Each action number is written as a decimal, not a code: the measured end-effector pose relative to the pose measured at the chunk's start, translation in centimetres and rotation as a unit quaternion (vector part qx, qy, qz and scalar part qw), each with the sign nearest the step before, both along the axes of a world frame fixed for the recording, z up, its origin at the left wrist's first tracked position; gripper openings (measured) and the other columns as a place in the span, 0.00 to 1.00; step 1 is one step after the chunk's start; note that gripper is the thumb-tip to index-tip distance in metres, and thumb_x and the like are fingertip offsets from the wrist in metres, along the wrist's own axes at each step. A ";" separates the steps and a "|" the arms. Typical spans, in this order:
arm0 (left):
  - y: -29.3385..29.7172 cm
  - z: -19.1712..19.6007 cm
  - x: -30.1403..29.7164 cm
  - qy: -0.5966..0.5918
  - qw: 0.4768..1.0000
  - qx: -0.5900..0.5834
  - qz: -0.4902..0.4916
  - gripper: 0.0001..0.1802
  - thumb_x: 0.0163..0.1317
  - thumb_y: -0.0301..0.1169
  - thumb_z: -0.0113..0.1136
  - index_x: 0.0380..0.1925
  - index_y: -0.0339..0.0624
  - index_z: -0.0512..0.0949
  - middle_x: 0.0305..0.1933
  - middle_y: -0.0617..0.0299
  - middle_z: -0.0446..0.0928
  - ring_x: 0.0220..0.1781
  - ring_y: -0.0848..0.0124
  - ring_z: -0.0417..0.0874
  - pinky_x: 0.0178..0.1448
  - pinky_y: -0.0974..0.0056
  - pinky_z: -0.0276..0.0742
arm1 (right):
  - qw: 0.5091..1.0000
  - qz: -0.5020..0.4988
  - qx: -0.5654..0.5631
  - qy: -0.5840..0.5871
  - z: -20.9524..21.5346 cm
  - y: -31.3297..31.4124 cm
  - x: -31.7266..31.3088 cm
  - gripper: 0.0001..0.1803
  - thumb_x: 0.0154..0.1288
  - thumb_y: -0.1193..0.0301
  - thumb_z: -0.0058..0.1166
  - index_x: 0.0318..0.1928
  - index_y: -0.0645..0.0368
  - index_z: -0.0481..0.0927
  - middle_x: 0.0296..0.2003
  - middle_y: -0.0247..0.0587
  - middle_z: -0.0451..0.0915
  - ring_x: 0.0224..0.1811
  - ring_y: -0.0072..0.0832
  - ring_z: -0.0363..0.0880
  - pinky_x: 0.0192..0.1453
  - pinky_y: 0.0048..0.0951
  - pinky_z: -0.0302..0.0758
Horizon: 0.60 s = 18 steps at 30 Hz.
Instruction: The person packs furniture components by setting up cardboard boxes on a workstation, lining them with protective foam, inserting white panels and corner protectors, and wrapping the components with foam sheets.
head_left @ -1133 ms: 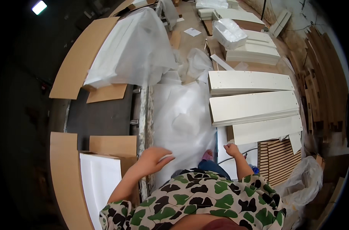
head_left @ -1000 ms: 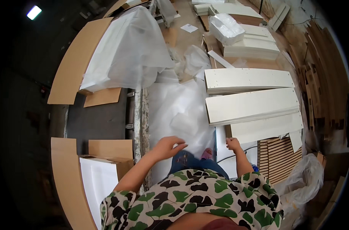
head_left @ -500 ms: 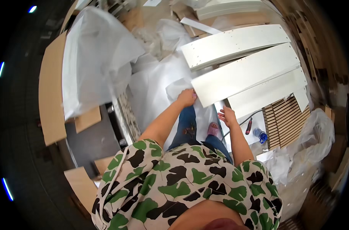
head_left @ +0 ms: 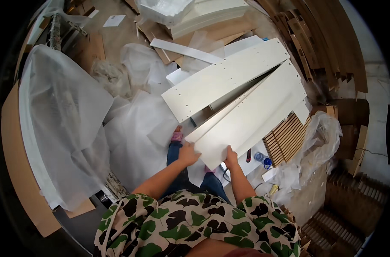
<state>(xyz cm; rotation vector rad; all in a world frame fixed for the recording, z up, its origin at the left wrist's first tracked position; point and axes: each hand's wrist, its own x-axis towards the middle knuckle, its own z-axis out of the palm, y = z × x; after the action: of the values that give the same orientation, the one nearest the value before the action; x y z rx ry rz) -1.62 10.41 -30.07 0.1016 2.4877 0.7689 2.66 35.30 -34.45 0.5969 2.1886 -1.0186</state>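
A long white panel point(head_left: 246, 115) slants from near my body up to the far right. Its near end lies between my two hands. My left hand point(head_left: 187, 154) is closed around its left corner, with the fingertips hidden at the edge. On the near edge, my right hand point(head_left: 231, 156) grips the same panel, its thumb on top. Beneath it shows the edge of another white board. Just beyond, a second white panel point(head_left: 225, 79) with small drilled holes lies at a slight angle, a dark gap between the two.
Translucent foam wrap point(head_left: 133, 132) covers the floor at left, near a wrapped stack point(head_left: 66, 124). At right are slatted wood point(head_left: 285, 139), a blue-capped bottle point(head_left: 263, 159), a screwdriver point(head_left: 248, 155) and crumpled plastic film point(head_left: 319, 137). Cardboard point(head_left: 306, 43) stands along the far right.
My right hand, open before, now holds the panel's near edge. The top panel has shifted and swung away from the drilled one, widening the gap. My view has turned right.
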 end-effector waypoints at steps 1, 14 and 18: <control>0.3 0.0 0.2 -0.006 1.000 0.014 -0.018 0.31 0.46 0.49 0.61 0.44 0.35 0.71 0.47 0.46 0.70 0.51 0.54 0.72 0.50 0.52 0.68 | 0.983 -0.153 -0.087 -0.049 1.0 -0.2 -0.1 0.34 0.62 0.49 0.42 0.54 0.69 0.63 0.48 0.51 0.72 0.49 0.41 0.72 0.52 0.36 0.71; -1.8 6.6 -20.6 0.018 1.000 0.001 -0.024 0.41 0.41 0.68 0.53 0.35 0.37 0.77 0.31 0.46 0.79 0.35 0.55 0.81 0.38 0.56 0.75 | 0.706 -0.546 -0.431 0.131 6.4 -10.2 -12.7 0.29 0.69 0.51 0.31 0.56 0.65 0.62 0.54 0.44 0.67 0.56 0.38 0.66 0.60 0.36 0.64; -5.8 4.4 -25.9 0.039 0.997 0.007 -0.067 0.43 0.39 0.68 0.56 0.40 0.39 0.75 0.36 0.47 0.79 0.39 0.55 0.80 0.43 0.57 0.73 | 0.795 -0.464 -0.381 0.087 3.8 -12.4 -16.7 0.29 0.68 0.52 0.35 0.51 0.69 0.64 0.51 0.48 0.69 0.52 0.39 0.69 0.55 0.38 0.70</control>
<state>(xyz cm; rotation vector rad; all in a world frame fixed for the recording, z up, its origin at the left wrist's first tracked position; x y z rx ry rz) -27.53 4.66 -25.67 0.3058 2.5202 0.7380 -14.05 22.91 -30.62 1.2215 1.3014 -2.3630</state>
